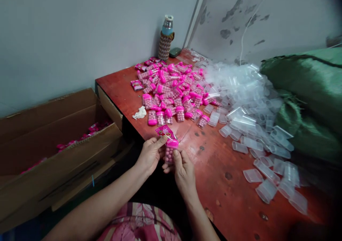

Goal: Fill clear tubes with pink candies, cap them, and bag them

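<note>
Between my hands, just over the near table edge, is a clear candy container (169, 155) with a pink cap and pink round candies inside. My right hand (185, 171) grips its lower right side between thumb and fingers. My left hand (151, 153) pinches a printed pink label sleeve (163, 131) at the container's cap end; whether the sleeve is around the cap or only against it, I cannot tell. Just beyond lies a heap of similar filled candy containers (180, 113) with pink caps. Some of my left fingers are hidden behind the container.
Empty clear plastic sleeves (248, 144) are piled on the right of the red table (213, 173), beside a green sack (307, 102). A bottle in a knitted cover (165, 45) stands at the back. Left and lower is a cardboard box (88, 146) with pink packs. Crumpled white tissue (140, 112) lies near the edge.
</note>
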{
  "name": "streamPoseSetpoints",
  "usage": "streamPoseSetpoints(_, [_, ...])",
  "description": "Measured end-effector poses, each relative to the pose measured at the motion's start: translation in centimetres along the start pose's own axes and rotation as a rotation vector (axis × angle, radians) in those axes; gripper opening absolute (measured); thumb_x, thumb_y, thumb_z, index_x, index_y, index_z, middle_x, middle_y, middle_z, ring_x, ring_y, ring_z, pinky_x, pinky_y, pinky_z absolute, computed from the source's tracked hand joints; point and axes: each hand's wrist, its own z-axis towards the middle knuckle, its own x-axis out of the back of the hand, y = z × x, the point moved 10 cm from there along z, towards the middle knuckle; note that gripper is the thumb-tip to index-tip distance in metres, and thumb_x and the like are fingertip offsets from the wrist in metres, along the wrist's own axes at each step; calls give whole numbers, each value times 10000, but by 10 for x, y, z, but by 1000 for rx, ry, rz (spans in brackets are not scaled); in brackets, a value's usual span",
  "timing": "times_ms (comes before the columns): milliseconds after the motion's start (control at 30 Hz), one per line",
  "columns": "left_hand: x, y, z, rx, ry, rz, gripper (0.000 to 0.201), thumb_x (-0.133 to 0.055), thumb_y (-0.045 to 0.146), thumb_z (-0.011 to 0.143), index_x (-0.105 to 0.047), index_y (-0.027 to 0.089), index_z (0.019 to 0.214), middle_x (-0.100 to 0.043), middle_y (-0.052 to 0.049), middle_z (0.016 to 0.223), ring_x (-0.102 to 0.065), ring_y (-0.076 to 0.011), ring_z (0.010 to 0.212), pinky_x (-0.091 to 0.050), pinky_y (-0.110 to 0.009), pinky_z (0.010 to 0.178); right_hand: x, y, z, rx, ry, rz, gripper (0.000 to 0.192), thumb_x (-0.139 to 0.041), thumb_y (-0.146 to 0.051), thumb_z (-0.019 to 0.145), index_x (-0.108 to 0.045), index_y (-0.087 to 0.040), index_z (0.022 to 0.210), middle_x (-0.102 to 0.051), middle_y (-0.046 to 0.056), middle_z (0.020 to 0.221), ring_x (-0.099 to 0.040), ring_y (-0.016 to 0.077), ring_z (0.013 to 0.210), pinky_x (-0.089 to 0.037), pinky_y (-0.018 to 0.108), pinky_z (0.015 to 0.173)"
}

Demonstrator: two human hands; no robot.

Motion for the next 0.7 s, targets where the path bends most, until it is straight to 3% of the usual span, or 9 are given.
streamPoseSetpoints(167, [-8,-3,2,42,-97,103,293,-612,371,716,-561,91,647,-541,-17,509,-482,-100,399,-359,-204,354,5,0,2,49,66,-72,263,-391,-403,863,-482,-170,945,-557,-2,678,-575,95,512,-510,208,454])
streamPoseSetpoints(300, [-7,-3,6,64,-101,177,272,-646,335,689,-579,83,609,-541,-15,478,-490,-100,397,-363,-205,370,8,-1,1,84,107,-120,241,-416,-391,857,-482,-173,937,-568,4,704,-574,89,526,-513,205,479])
streamPoseSetpoints(533, [-8,9,11,68,-150,388,260,-680,306,643,-614,74,547,-572,-34,462,-512,-109,392,-392,-220,410,-10,9,5,-40,-127,241,271,-406,-421,854,-492,-164,863,-574,-4,629,-520,83,408,-436,186,355])
streamPoseSetpoints(700, [-15,2,8,81,-209,434,262,-658,316,667,-628,72,576,-582,-45,477,-520,-130,390,-390,-234,391,13,1,3,78,95,35,230,-474,-383,831,-514,-184,940,-575,-8,645,-559,94,487,-477,191,438])
